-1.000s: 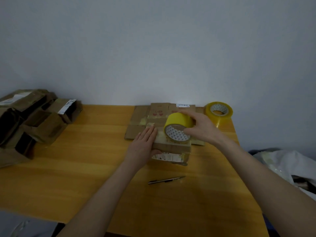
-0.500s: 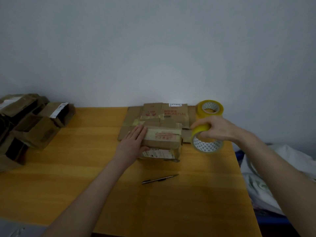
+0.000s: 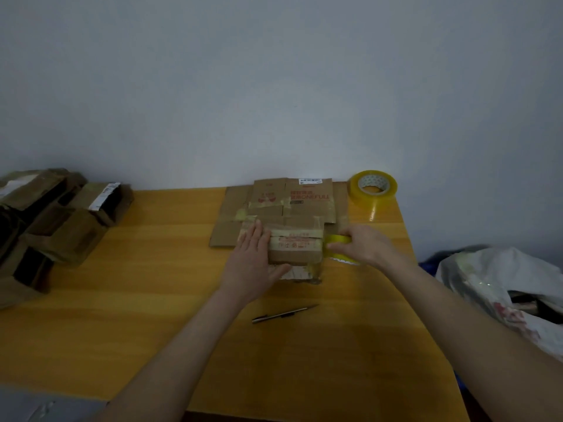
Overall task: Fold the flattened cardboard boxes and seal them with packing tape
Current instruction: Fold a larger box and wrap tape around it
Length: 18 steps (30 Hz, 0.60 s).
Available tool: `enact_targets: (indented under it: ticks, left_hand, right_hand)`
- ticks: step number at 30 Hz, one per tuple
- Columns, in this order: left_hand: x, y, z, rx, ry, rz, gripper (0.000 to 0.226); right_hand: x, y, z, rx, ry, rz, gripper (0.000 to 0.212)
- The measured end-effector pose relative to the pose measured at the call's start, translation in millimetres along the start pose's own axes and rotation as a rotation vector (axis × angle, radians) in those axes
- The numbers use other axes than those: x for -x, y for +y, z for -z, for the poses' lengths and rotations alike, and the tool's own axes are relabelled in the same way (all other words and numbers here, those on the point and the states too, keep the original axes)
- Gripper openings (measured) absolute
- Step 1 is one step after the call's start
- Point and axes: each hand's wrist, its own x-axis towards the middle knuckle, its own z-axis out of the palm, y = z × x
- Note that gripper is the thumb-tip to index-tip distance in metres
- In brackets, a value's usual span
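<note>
A small folded cardboard box [image 3: 295, 249] sits on the wooden table [image 3: 152, 315], taped along its top. My left hand [image 3: 254, 260] lies flat with straight fingers on the box's left end, holding it down. My right hand [image 3: 364, 246] grips a yellow tape roll [image 3: 336, 248] pressed against the box's right end. Behind the box lie flattened cardboard boxes [image 3: 292, 202] with red print.
A second yellow tape roll [image 3: 373, 187] stands at the table's back right corner. A pen [image 3: 285, 314] lies in front of the box. Several folded boxes [image 3: 58, 226] are piled at the left. A white plastic bag [image 3: 511, 293] sits off the table's right edge.
My right hand carried the tape roll from above the box's top out to the right, then down against the box's right end. My left hand stayed on the box.
</note>
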Motion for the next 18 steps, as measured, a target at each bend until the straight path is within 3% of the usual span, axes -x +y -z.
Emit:
enact_targets:
  ticks: [5, 10, 18]
  left_hand:
    - [-1, 49, -4, -0.052, -0.047, 0.027, 0.113]
    - [-10, 69, -4, -0.055, 0.014, -0.127, 0.068]
    - [-10, 17, -5, -0.084, 0.051, -0.099, 0.066]
  right_hand:
    - [-7, -7, -8, 0.005, 0.022, 0.002, 0.053]
    - [-6, -13, -14, -0.039, 0.018, 0.078, 0.046]
    - [1, -15, -16, -0.445, -0.198, 0.170, 0.026]
